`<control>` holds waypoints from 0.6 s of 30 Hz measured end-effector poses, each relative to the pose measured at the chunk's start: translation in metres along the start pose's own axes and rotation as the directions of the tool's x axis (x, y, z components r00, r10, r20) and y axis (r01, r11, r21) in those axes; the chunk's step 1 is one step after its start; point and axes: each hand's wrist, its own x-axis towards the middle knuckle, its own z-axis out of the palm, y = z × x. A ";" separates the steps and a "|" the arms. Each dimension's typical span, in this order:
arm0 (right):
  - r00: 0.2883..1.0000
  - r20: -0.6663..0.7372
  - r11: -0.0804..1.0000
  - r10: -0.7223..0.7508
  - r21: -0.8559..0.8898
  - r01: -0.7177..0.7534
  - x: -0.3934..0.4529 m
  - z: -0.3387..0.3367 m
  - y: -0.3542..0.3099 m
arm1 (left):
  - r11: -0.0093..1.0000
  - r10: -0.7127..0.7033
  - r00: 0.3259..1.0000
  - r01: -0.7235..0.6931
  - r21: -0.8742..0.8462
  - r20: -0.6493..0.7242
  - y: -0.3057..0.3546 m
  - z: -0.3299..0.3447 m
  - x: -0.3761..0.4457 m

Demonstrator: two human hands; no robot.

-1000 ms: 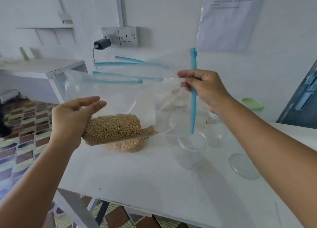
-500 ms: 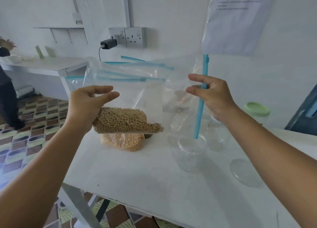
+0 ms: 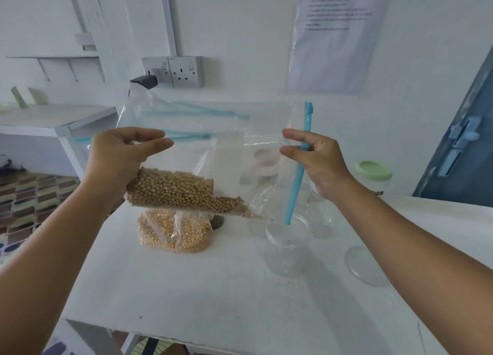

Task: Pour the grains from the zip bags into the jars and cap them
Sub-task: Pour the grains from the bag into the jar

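Note:
A clear zip bag with a blue zip strip is held sideways in the air above the white table. Tan round grains lie in its lower left part and trail toward the zip end. My left hand grips the bag's closed end; my right hand pinches the zip edge, whose lower tip hangs over an open clear jar. A second bag of yellow grains lies on the table under the held bag.
More clear jars stand behind the open one. A clear lid lies flat at the right, and a jar with a green cap stands farther back. Empty zip bags lean near the wall sockets.
The bag's left end has risen and the grains have slid toward the zip end. The zip's lower tip now hangs over the open jar.

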 end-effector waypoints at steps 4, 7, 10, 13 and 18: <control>1.000 -0.010 1.000 -0.006 0.015 0.006 -0.001 0.001 0.000 | 1.000 0.019 1.000 -0.019 -0.002 0.011 0.005 -0.001 0.009; 1.000 -0.019 1.000 -0.007 0.027 0.008 -0.003 0.001 0.003 | 0.999 0.039 0.999 -0.039 -0.003 0.021 0.005 0.000 0.014; 1.000 -0.022 0.999 -0.006 0.038 0.007 -0.004 0.000 0.005 | 0.998 0.061 0.998 -0.060 -0.010 0.033 0.006 0.003 0.015; 1.000 -0.026 1.000 0.002 0.016 -0.001 -0.005 -0.002 0.008 | 0.996 0.084 0.996 -0.084 0.003 0.039 0.006 0.007 0.013; 0.999 -0.030 1.000 0.021 0.014 -0.020 -0.009 -0.002 0.014 | 0.998 0.066 0.997 -0.067 0.014 0.048 0.003 0.010 0.012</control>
